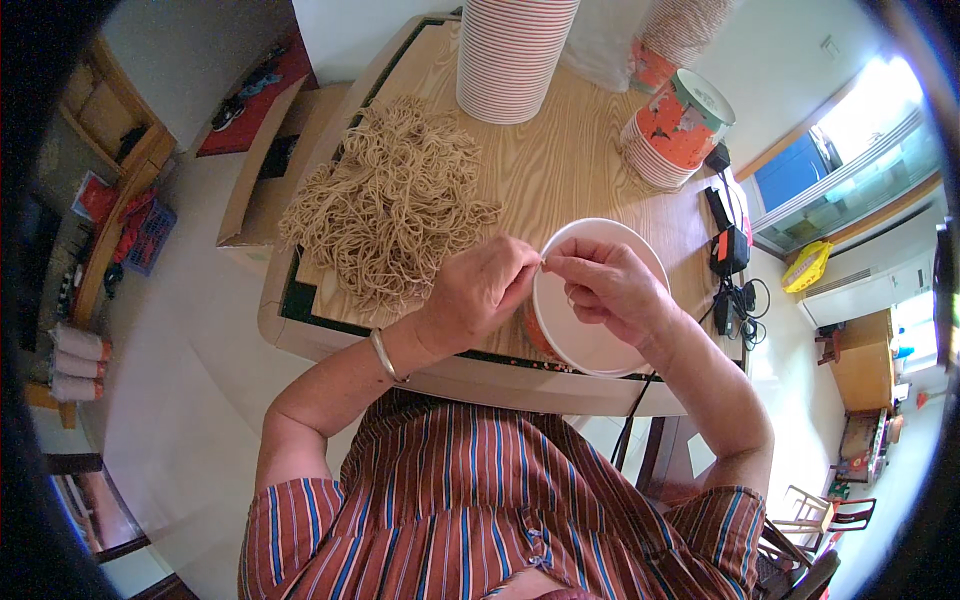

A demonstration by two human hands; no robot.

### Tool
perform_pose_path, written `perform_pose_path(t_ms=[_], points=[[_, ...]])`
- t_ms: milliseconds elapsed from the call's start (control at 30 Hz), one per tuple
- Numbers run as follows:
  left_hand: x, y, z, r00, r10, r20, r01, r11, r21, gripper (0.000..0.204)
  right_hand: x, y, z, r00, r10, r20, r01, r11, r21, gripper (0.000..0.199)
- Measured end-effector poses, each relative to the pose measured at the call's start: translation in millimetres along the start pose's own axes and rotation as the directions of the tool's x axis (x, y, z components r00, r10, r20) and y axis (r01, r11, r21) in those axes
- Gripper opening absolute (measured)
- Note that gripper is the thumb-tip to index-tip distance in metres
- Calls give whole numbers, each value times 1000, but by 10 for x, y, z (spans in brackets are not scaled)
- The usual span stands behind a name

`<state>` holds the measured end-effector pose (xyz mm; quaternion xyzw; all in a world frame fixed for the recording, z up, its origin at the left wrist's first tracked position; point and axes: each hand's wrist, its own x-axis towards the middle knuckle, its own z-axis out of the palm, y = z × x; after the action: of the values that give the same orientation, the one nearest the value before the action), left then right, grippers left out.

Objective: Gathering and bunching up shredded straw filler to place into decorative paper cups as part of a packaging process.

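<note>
From the head view, my left hand and my right hand meet at the near left rim of a white paper bowl that stands on the wooden desk just in front of me. The fingers of both hands are pinched together on something thin at the rim, a cord or loop, I judge, too fine to make out. A heap of tan cord pieces lies on the desk to the left of the bowl, near my left hand but apart from it. Farther back stand a tall stack of red-ringed bowls and a tilted stack of orange printed bowls.

To do this well, I would keep both pinches close to the rim, hold the bowl steady with the heel of my right hand, and work the thin piece with short, even pulls so the paper wall does not crease.

My knuckles hide the fingertips and the exact spot on the rim. The bowl's near outside wall is mostly covered by my left hand. The stacks are cut off at the top edge.
</note>
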<state>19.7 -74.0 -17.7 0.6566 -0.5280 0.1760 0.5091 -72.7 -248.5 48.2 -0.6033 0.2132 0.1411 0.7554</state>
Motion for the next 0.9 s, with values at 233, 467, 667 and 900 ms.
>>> perform_pose_path(t_ms=[233, 467, 667, 900], points=[[-47, -3, -20, 999, -49, 16, 50, 996, -77, 20, 2, -2, 28, 999, -31, -5, 31, 998, 50, 8], [-50, 33, -77, 988, -151, -10, 150, 984, -91, 23, 17, 14, 0, 999, -40, 21, 38, 997, 66, 8], [29, 59, -151, 998, -60, 37, 63, 994, -86, 20, 8, 0, 17, 1000, -24, 20, 22, 997, 72, 9], [53, 50, -166, 995, -48, 90, 53, 998, -47, 19, 12, 4, 5, 1000, -16, 27, 14, 997, 79, 10]])
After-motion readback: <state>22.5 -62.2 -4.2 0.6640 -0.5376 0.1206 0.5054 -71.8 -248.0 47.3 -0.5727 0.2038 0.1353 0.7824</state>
